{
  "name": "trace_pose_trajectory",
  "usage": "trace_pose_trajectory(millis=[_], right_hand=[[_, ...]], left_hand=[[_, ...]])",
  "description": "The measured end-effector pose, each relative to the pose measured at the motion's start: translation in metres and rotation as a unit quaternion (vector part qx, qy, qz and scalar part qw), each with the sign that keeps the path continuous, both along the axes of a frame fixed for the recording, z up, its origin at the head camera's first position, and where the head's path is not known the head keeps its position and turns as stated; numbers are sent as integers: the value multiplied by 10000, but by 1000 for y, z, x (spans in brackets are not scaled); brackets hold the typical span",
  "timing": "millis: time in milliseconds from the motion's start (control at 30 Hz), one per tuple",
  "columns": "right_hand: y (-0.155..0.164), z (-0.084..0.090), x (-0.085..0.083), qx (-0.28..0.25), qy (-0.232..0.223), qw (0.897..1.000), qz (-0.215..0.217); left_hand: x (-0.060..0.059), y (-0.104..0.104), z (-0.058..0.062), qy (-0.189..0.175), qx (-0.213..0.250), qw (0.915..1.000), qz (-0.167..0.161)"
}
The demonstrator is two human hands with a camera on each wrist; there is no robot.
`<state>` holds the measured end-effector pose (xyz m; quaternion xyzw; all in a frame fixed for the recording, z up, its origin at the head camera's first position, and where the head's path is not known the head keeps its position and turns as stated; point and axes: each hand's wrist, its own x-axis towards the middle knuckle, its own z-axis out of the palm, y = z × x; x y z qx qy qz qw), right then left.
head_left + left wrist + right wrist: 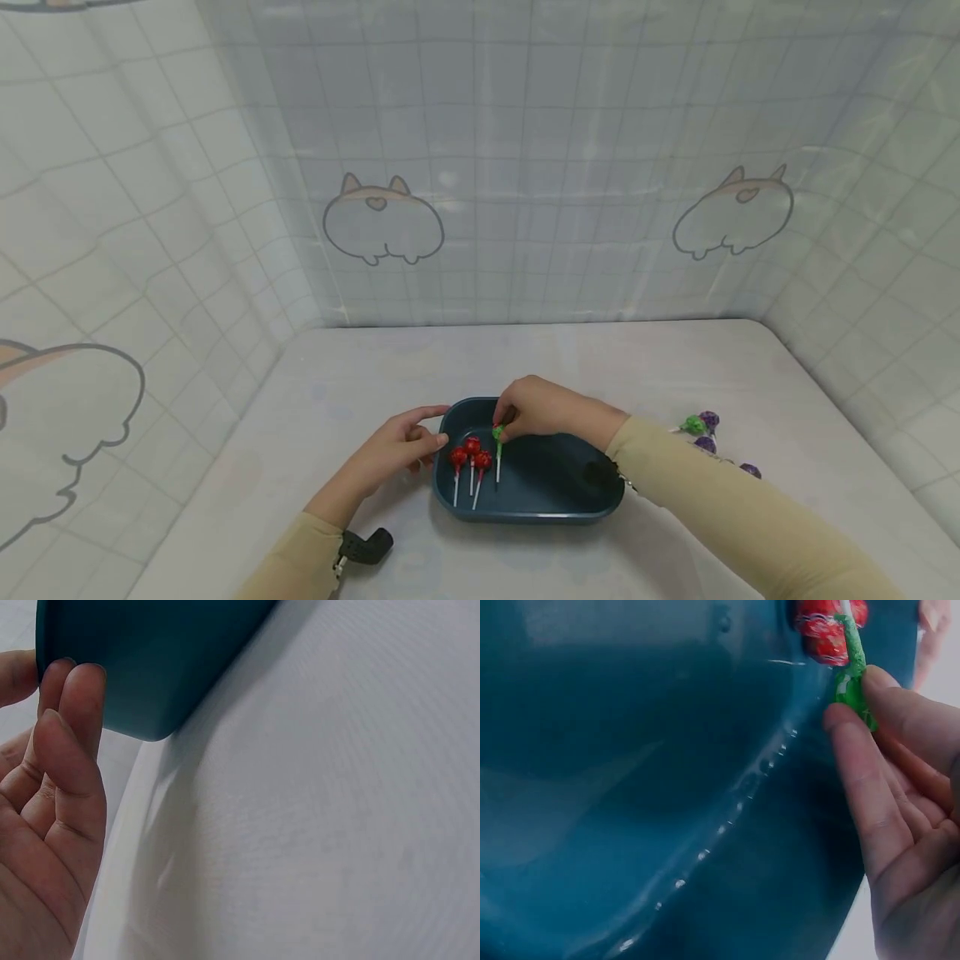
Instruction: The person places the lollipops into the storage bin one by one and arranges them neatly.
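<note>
Right hand (542, 407): grip clamped on a green-wrapped lollipop with a white stick (498, 435), positioned over the interior of a dark teal, rounded rectangular tray (558, 492), beside three red-wrapped lollipops (472, 447). Left hand (399, 446): grip clamped on the tray's left rim.

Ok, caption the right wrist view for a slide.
Fingers pinch a green-wrapped lollipop near red-wrapped lollipops in a teal round-cornered tray.

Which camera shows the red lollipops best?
The head view: all three red lollipops appear there, candy and sticks, inside the dark tray. The right wrist view shows only part of them, behind the green lollipop; the left wrist view shows none.
</note>
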<state>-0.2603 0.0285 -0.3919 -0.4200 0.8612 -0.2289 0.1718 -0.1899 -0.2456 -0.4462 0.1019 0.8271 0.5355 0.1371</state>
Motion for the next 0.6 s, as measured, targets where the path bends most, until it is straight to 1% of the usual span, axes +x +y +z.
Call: trace_pose_trajectory(millis=[267, 433, 600], right_hand=[[-9, -10, 4, 285, 97, 9995, 95], [-11, -14, 4, 467, 146, 9987, 113], [-13, -15, 5, 567, 177, 9982, 75]], left_hand=[[2, 2, 2, -4, 56, 10000, 35], [1, 2, 0, -11, 34, 9999, 99], [-1, 2, -2, -7, -32, 9999, 128]])
